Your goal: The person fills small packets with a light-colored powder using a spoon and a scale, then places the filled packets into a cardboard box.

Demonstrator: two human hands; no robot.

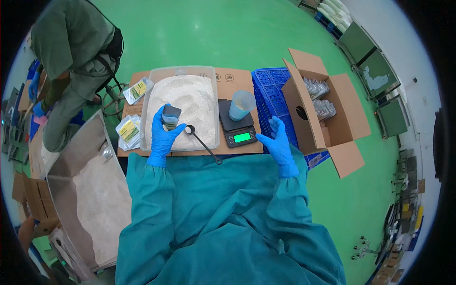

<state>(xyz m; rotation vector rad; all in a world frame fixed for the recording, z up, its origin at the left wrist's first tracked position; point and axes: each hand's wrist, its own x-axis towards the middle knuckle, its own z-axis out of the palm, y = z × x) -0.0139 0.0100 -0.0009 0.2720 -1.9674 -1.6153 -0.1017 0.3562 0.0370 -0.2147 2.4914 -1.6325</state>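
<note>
My left hand (163, 135), in a blue glove, grips a small printed packet (171, 115) with a dark top above the clear plastic tub (144, 142) of pale powder (188, 94). A black long-handled measuring spoon (203, 144) slants across the tub's near edge, its bowl close to my left thumb. Whether the thumb touches it I cannot tell. My right hand (278, 142), also gloved, is empty with fingers apart, just right of the black digital scale (236, 124). On the scale stands a translucent blue cup (241, 107) with some powder inside.
Printed sachets (129, 131) lie left of the tub on cardboard (231, 76). At right, an open carton (351, 107) holding silvery packets (322, 108) rests on a blue crate (272, 85). A metal bin (62, 174) of powder stands left, near a co-worker (82, 46).
</note>
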